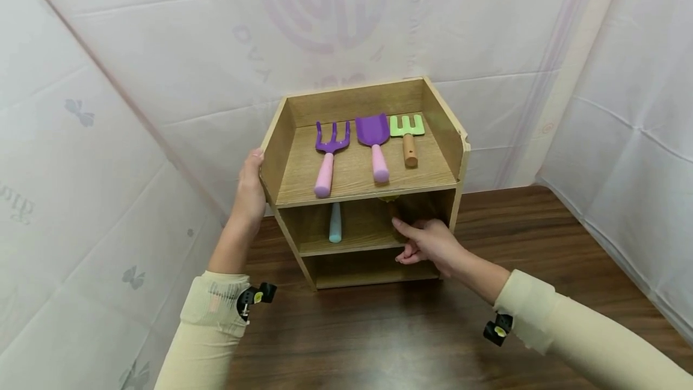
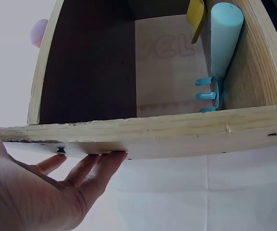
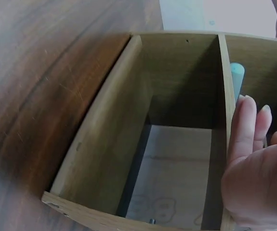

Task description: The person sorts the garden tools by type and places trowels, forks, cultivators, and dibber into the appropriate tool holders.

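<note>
My left hand (image 1: 251, 188) rests against the outer left side of a small wooden shelf unit (image 1: 365, 195), its fingers (image 2: 97, 175) pressed along the outside panel. My right hand (image 1: 433, 244) is at the front of the middle compartment, fingertips right at the middle board's edge; nothing shows in its grip. Inside that compartment, a rake with a light blue handle (image 1: 335, 224) and blue tines lies to the left. Part of a yellow tool (image 2: 196, 19) shows deeper in, mostly hidden by the top board and my hand.
On the top board lie a purple fork (image 1: 325, 170) with a pink handle, a purple shovel (image 1: 375, 137) and a green rake (image 1: 408, 131) with a wooden handle. The unit stands on a dark wooden table (image 1: 368, 336), with pale sheeting (image 1: 346, 23) behind and at both sides.
</note>
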`<state>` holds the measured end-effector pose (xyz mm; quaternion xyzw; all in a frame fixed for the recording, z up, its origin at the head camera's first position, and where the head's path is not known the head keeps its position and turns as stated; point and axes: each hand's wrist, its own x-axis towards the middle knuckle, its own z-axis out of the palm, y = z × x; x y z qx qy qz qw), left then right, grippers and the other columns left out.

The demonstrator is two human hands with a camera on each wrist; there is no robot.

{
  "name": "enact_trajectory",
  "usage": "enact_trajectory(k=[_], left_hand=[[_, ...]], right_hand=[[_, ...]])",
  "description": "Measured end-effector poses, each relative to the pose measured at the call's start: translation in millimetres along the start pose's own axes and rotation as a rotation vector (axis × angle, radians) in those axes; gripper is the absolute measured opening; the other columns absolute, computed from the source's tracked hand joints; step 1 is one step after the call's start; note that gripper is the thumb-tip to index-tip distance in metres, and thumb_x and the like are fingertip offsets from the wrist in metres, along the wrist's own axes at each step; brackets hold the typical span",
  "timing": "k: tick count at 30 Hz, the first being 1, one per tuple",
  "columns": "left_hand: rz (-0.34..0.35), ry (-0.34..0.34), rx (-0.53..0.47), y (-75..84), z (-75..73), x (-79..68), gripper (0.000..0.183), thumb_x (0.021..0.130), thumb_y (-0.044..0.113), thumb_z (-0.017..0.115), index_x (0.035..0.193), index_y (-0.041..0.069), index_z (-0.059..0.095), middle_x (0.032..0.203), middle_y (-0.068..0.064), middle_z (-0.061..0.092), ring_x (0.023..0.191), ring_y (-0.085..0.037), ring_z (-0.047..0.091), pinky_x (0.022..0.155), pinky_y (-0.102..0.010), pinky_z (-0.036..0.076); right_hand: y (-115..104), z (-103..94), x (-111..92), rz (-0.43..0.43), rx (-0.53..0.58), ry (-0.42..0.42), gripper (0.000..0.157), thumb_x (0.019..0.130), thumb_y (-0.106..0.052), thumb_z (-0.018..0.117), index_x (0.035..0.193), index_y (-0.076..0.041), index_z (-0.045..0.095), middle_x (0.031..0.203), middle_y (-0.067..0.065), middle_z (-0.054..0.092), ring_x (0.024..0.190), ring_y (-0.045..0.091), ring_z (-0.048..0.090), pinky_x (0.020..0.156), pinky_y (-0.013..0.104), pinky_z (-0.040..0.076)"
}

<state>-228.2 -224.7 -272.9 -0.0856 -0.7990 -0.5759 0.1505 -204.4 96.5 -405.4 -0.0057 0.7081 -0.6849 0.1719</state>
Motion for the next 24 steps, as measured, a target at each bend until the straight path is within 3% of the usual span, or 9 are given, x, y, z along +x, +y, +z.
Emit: enact_trajectory(k=[6,15,19,24], left_hand=[[-0.010,0.021,0.018,-0.6,0.8,-3.0,0.053,0.099,0.047,0.022,0.133,0.017,0.049,0.115,-0.008,0.048,0.101,-0.019,0.046,0.088,-0.034,0.036],[-0.078,0.138,-0.109,3.5,3.0,-15.6,0.056,0.096,0.060,0.035,0.130,0.021,0.056,0.117,-0.009,0.056,0.101,-0.018,0.053,0.086,-0.030,0.043],[-0.085,0.131,-0.097,1.0,-0.2,-25.7,0.061,0.096,0.063,0.032,0.131,0.019,0.055,0.117,-0.009,0.056,0.100,-0.019,0.056,0.081,-0.030,0.049],[-0.087,0.105,-0.045,-12.5,-6.3,-47.4,0.066,0.099,0.060,0.023,0.128,0.010,0.054,0.109,-0.005,0.056,0.095,-0.019,0.059,0.073,-0.028,0.053]], right_hand=[[14,-5.4,-15,-0.094,-0.015,0.010,0.052,0.088,-0.044,0.065,0.098,0.006,0.052,0.059,0.010,0.057,0.071,0.035,0.070,0.067,0.043,0.058],[30,-28.0,-36,-0.256,0.004,0.021,0.037,0.093,-0.031,0.062,0.085,0.003,0.054,0.057,0.010,0.056,0.061,0.032,0.067,0.061,0.049,0.056],[31,-38.8,-44,-0.412,0.068,-0.028,0.032,0.097,-0.020,0.056,0.077,0.005,0.049,0.053,0.008,0.053,0.054,0.026,0.065,0.052,0.045,0.055],[25,-54.9,-51,-0.658,0.280,-0.129,0.030,0.101,-0.004,0.040,0.073,0.005,0.047,0.052,0.010,0.050,0.048,0.024,0.059,0.046,0.037,0.051]])
